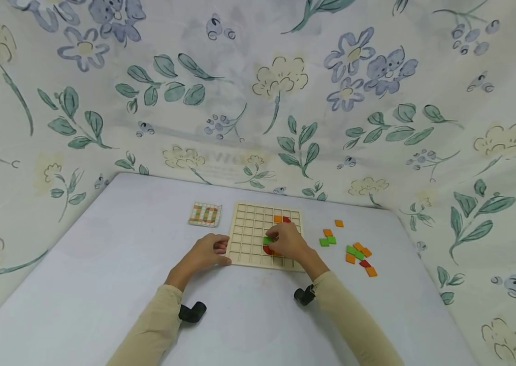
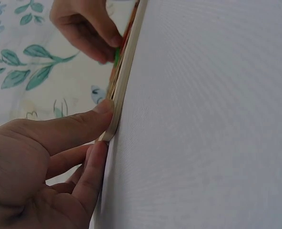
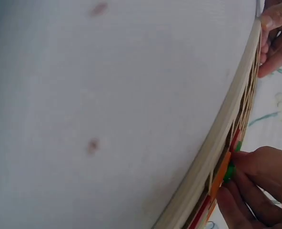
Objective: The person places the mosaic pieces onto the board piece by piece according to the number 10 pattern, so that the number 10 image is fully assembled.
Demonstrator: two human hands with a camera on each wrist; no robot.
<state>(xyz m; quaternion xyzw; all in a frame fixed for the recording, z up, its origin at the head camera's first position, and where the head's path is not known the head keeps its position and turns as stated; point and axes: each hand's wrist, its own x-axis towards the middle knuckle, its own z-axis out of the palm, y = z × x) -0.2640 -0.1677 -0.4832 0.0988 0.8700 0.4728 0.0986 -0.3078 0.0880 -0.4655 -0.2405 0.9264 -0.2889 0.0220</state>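
Observation:
A pale wooden grid board (image 1: 247, 236) lies on the table, holding a few orange, red and green tiles in its squares. At its near left corner, my left hand (image 1: 205, 251) holds the frame with thumb and fingers; the left wrist view shows the thumb (image 2: 84, 126) on the edge. Over the right half of the board, my right hand (image 1: 289, 241) pinches a green tile (image 3: 230, 171) low against the squares, beside an orange tile (image 3: 220, 175). My right hand covers part of the grid. Another orange tile (image 1: 278, 219) and a red piece (image 1: 287, 219) sit farther up the board.
Left of the board lies a small pattern card (image 1: 205, 214) showing a coloured "10". Loose orange, green and red tiles are scattered to the right, among them an orange tile (image 1: 339, 223) and a green tile (image 1: 324, 242). A floral cloth (image 1: 239, 101) hangs behind the white table (image 1: 249, 315).

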